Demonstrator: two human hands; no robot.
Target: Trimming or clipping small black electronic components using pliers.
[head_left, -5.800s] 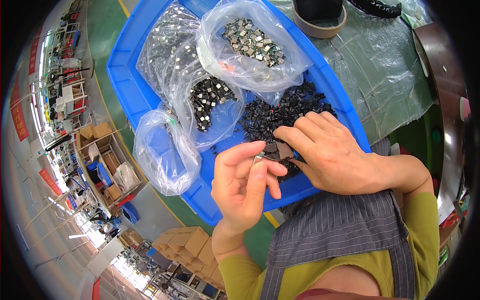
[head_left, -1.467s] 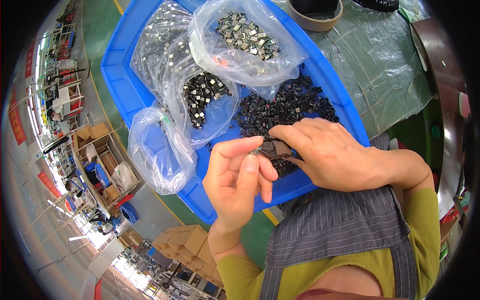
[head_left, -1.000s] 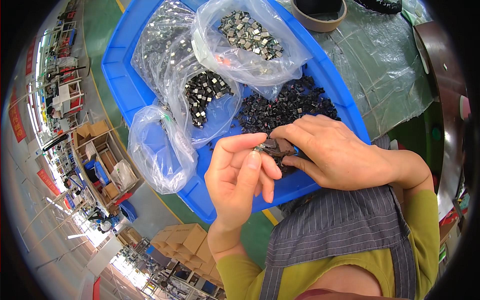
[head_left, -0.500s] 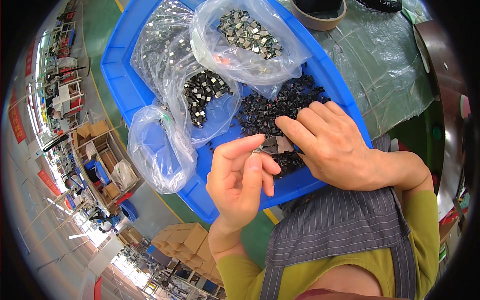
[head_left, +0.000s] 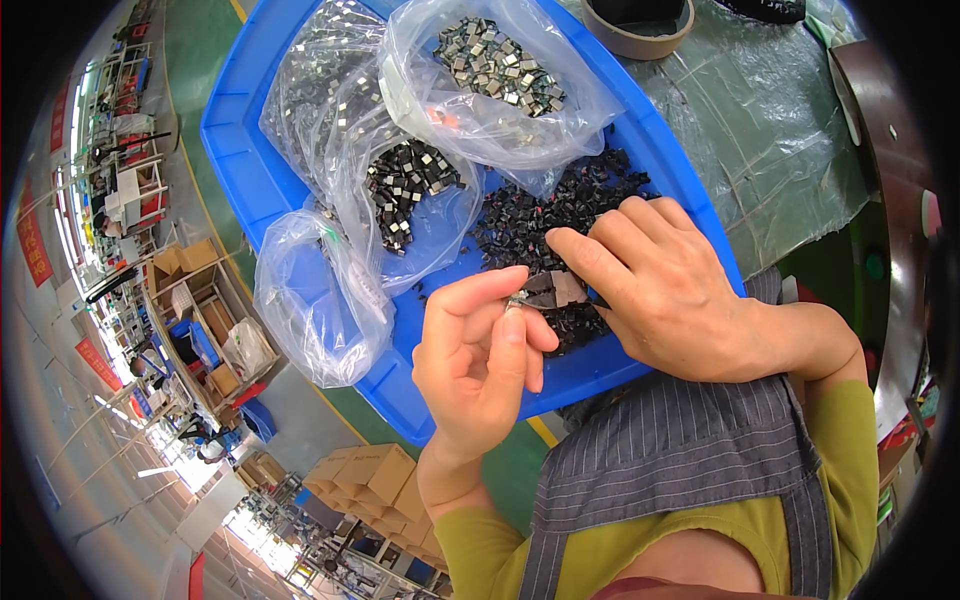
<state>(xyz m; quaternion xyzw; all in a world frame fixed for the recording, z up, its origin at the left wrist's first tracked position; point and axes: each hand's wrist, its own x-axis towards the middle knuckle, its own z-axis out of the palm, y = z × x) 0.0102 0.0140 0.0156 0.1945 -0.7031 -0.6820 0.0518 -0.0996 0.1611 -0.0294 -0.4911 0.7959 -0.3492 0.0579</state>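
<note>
Over the near end of a blue plastic tub [head_left: 385, 405], my two hands meet. My left hand [head_left: 470, 350] pinches a tiny metallic part [head_left: 516, 299] between thumb and index finger, the other fingers loosely curled. My right hand [head_left: 665, 290] is closed round a slim tool with a grey-brown wrapped grip [head_left: 568, 288]; its thin tip touches or nearly touches the small part. The tool's far end is hidden in my palm. Beneath the hands lies a heap of black plastic scraps [head_left: 520, 230].
Clear bags hold small silver metal pieces [head_left: 500, 70] and black-and-silver pieces [head_left: 408, 185]. A crumpled clear bag [head_left: 325, 300] overhangs the tub's left edge. A tape roll [head_left: 645, 42] stands on the green plastic-covered surface [head_left: 750, 140]. Cardboard boxes [head_left: 365, 475] are stacked on the floor.
The fingers of my right hand have shifted very slightly left and up. My left hand stays almost in place, still pinching the small part.
</note>
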